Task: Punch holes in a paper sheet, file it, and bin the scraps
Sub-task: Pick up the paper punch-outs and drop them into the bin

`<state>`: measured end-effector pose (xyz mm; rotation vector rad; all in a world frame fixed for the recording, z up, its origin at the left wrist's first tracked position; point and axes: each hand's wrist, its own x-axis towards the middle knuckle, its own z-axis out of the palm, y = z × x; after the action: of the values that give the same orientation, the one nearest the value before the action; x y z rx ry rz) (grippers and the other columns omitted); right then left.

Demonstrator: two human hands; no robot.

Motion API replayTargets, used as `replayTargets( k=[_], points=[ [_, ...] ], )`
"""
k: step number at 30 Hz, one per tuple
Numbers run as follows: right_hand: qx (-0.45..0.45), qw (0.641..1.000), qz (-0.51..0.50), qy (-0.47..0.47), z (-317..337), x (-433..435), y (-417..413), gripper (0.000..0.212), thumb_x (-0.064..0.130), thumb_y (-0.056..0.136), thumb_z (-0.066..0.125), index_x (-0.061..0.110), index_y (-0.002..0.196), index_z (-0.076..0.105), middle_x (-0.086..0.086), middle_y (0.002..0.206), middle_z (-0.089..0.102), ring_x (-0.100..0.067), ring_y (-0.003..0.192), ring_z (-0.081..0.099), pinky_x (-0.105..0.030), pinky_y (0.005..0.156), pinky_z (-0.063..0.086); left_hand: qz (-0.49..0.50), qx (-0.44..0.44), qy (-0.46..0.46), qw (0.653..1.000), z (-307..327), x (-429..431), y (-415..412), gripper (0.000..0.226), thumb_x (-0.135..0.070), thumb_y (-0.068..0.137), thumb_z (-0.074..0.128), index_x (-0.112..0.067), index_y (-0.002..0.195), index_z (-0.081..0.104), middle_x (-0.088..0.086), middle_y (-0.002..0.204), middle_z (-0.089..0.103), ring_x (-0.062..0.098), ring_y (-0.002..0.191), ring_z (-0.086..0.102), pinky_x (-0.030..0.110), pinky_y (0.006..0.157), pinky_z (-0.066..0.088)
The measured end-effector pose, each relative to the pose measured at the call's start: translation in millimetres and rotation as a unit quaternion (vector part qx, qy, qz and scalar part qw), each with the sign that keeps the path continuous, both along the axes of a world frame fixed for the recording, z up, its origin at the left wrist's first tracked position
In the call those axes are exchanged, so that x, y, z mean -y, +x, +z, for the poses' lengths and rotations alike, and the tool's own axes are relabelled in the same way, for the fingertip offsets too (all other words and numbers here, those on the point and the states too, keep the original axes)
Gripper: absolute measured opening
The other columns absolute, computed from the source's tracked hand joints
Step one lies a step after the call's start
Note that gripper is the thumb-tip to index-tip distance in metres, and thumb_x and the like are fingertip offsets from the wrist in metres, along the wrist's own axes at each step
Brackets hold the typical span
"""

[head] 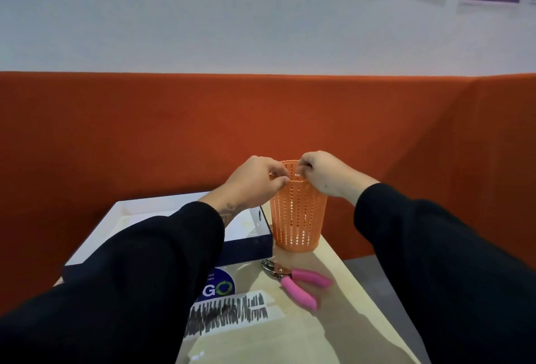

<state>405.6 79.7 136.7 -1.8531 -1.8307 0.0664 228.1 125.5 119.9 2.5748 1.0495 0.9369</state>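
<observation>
**Both hands bunched over the orange bin at the table's far edge**

Biggest first: the pale wooden table [333, 334] runs away from us towards an orange partition. The dark-sided box [249, 250] with its white top takes up the far left corner, partly hidden behind the left black sleeve.

Just beside the box, at the far edge, the orange perforated bin [297, 218] stands upright, and that's where the action is. Both arms reach forward and meet right at its mouth.

The left hand [255, 181] sits at the left side of the rim, fingers curled in, thumb tip against the rim's outer edge. The right hand [322, 172] sits at the right side, knuckles up, fingertips tucked down over the rim. The two hands are very near each other above the opening.

There's a pale fleck between the fingertips. It's too small to say what it is, so I cannot tell whether either hand pinches anything.

Nearer us, towards the right edge, the pink-handled hole punch [295, 279] lies flat, untouched and well apart from both hands. Left of it are a white label [232, 311] scribbled over in black and a round blue sticker [220, 288].
</observation>
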Motion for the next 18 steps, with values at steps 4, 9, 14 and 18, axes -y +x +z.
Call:
replayTargets(
  k=[4, 9, 14, 18],
  points=[
    [-0.004, 1.000, 0.011, -0.010, 1.2, -1.2, 2.2, 0.027, 0.011, 0.106, 0.046, 0.024, 0.094, 0.066, 0.005, 0.094, 0.066, -0.008, 0.078, 0.059, -0.024, 0.059, 0.042, -0.007, 0.004, 0.000, 1.000, -0.9, 0.7, -1.5, 0.011, -0.031, 0.095, 0.065, -0.034, 0.087, 0.072, -0.014, 0.097, 0.066, 0.009, 0.097, 0.058, 0.034, 0.087, 0.049],
    [-0.034, 0.999, 0.017, 0.011, 3.8, 2.5, 3.0, 0.017, 0.008, 0.099, 0.059, 0.022, 0.095, 0.068, 0.006, 0.091, 0.068, -0.015, 0.082, 0.066, -0.028, 0.066, 0.055, -0.013, 0.014, -0.008, 1.000, -1.1, 3.6, -4.2, 0.011, -0.031, 0.095, 0.066, -0.036, 0.085, 0.070, -0.015, 0.099, 0.065, 0.008, 0.099, 0.059, 0.032, 0.086, 0.048],
    [-0.047, 0.997, 0.029, 0.053, 3.2, 12.6, -0.4, 0.010, 0.025, 0.101, 0.059, 0.027, 0.096, 0.067, 0.007, 0.090, 0.068, -0.013, 0.077, 0.064, -0.026, 0.063, 0.053, -0.005, 0.011, -0.016, 1.000, 0.3, 8.9, -7.4, 0.016, -0.026, 0.097, 0.062, -0.029, 0.105, 0.075, -0.013, 0.108, 0.066, 0.009, 0.105, 0.060, 0.029, 0.087, 0.048],
    [-0.059, 0.989, 0.054, 0.127, 4.7, 33.5, -11.5, 0.010, 0.023, 0.099, 0.060, 0.031, 0.098, 0.067, 0.012, 0.096, 0.068, -0.008, 0.089, 0.064, -0.027, 0.074, 0.054, -0.008, 0.006, 0.009, 1.000, -3.2, 18.5, -25.2, 0.025, -0.024, 0.095, 0.062, -0.027, 0.118, 0.071, -0.010, 0.123, 0.064, 0.011, 0.116, 0.057, 0.039, 0.101, 0.049]
  ],
)
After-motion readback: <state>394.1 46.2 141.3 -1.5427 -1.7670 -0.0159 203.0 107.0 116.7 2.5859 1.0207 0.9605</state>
